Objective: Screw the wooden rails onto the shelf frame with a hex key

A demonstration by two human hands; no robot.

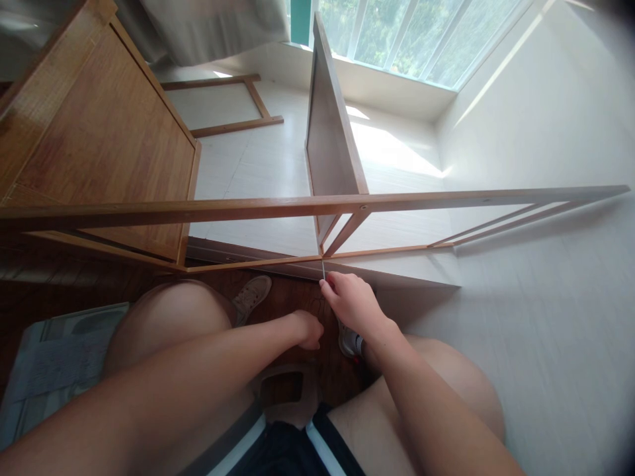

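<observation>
A wooden frame [238,210] stretches across the view in front of my knees, its lower rail meeting a middle upright. A thin metal rod [323,270] reaches up to that joint; its kind is not clear. The fingertips of my right hand [352,301] pinch the rod's lower end, just below the rail. Lower and to the left, my left hand [308,330] hangs with curled fingers, apart from the frame. Anything inside it is hidden. A wooden divider panel [335,125] stands behind the middle joint, and a broad wooden side panel [112,149] rises at the left.
Beyond the frame, a loose wooden frame piece [238,125] lies on the white ledge [262,162]. A window [397,33] is behind, with a grey curtain [213,30] at its left. White wall [555,291] borders the right. A flat box [54,363] sits beside my left knee.
</observation>
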